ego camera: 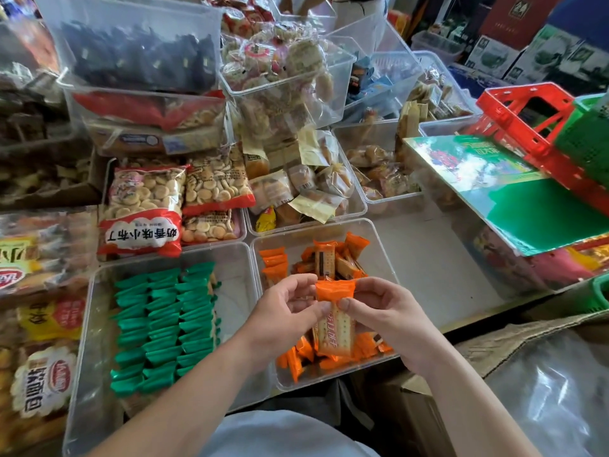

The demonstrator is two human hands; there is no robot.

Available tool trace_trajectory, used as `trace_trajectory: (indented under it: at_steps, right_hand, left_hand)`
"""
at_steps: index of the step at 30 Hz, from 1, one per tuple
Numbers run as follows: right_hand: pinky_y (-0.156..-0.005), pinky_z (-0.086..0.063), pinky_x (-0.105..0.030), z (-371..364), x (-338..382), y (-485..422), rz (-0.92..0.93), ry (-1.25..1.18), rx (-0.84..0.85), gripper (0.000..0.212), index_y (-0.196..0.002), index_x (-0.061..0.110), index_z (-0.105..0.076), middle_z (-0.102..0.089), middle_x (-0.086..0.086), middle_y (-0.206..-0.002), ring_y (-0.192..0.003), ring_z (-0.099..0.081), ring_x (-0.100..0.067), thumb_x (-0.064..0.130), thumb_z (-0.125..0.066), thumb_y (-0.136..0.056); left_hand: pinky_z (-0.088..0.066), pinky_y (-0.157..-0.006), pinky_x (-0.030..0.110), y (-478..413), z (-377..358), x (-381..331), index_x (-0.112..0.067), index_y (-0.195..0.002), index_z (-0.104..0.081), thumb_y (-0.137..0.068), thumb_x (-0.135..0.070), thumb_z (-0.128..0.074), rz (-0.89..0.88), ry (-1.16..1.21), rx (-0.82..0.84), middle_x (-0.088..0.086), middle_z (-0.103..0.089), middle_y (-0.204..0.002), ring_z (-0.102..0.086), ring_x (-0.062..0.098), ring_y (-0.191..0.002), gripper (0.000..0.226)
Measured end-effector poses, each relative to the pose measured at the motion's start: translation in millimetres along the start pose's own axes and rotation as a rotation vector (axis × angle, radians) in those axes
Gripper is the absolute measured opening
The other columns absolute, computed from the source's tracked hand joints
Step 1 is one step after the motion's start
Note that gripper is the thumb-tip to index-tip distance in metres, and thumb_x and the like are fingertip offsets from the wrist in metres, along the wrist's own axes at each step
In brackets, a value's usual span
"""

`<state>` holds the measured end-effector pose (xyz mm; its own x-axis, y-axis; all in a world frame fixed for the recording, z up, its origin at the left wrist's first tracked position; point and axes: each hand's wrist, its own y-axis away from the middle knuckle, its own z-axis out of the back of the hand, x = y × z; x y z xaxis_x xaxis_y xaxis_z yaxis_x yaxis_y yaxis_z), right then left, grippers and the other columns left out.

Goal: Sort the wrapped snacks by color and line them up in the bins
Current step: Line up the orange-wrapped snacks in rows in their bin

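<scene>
head | orange snack (335, 319) upright, long axis vertical | both hands pinch

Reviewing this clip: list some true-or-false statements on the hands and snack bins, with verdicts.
1. The left hand and the right hand both pinch one orange-wrapped cracker packet. True.
2. The green-wrapped snacks lie jumbled in their clear plastic bin. False: they stand in neat rows.
3. The held packet hovers over the green snacks' bin. False: it is over the clear plastic bin of orange packets.
4. A red plastic basket stands at the far right. True.
</scene>
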<state>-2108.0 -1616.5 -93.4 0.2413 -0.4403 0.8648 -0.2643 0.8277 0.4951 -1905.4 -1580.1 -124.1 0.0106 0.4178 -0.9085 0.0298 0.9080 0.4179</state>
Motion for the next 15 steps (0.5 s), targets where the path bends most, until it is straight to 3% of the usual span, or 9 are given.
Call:
trace_trajectory:
  at_steps: [3,8,13,15]
  right_hand:
    - [-0.09,-0.061,-0.045,0,4,-9,0.001,0.003,0.08,0.038,-0.124,0.018,-0.068,-0.079,-0.003,-0.11,-0.104,-0.076,-0.022,0.02,-0.082,-0.088]
    - [-0.087,-0.062,-0.035,-1,12,-36,0.035,0.276,0.122,0.04,-0.113,0.028,-0.071,-0.079,0.004,-0.103,-0.094,-0.076,-0.014,0.021,-0.091,-0.079]
    - [-0.087,-0.061,-0.031,-21,11,-86,0.102,0.431,0.02,0.045,-0.12,0.029,-0.065,-0.073,0.006,-0.105,-0.095,-0.072,-0.01,0.016,-0.085,-0.082]
    - [-0.082,-0.058,-0.026,-32,9,-108,0.147,0.485,0.015,0.041,-0.117,0.031,-0.064,-0.071,0.009,-0.102,-0.093,-0.069,-0.007,0.017,-0.083,-0.083]
  left_hand:
    - [-0.058,-0.094,0.027,-1,3,-3,-0.028,-0.133,-0.064,-0.093,-0.017,-0.079,-0.028,0.038,0.044,-0.008,-0.077,-0.113,-0.071,0.007,-0.109,0.044]
    - [-0.057,-0.096,0.024,-15,18,-3,-0.032,-0.129,-0.066,-0.091,-0.018,-0.081,-0.098,-0.129,-0.002,-0.014,-0.076,-0.112,-0.069,0.001,-0.11,0.042]
    - [-0.057,-0.1,0.032,-33,50,21,-0.028,-0.128,-0.067,-0.095,-0.012,-0.072,-0.06,-0.189,-0.375,-0.012,-0.071,-0.114,-0.067,0.002,-0.105,0.038]
    - [-0.057,-0.1,0.033,-34,65,29,-0.028,-0.123,-0.067,-0.094,-0.008,-0.07,-0.016,-0.172,-0.435,-0.009,-0.071,-0.112,-0.067,0.005,-0.103,0.035]
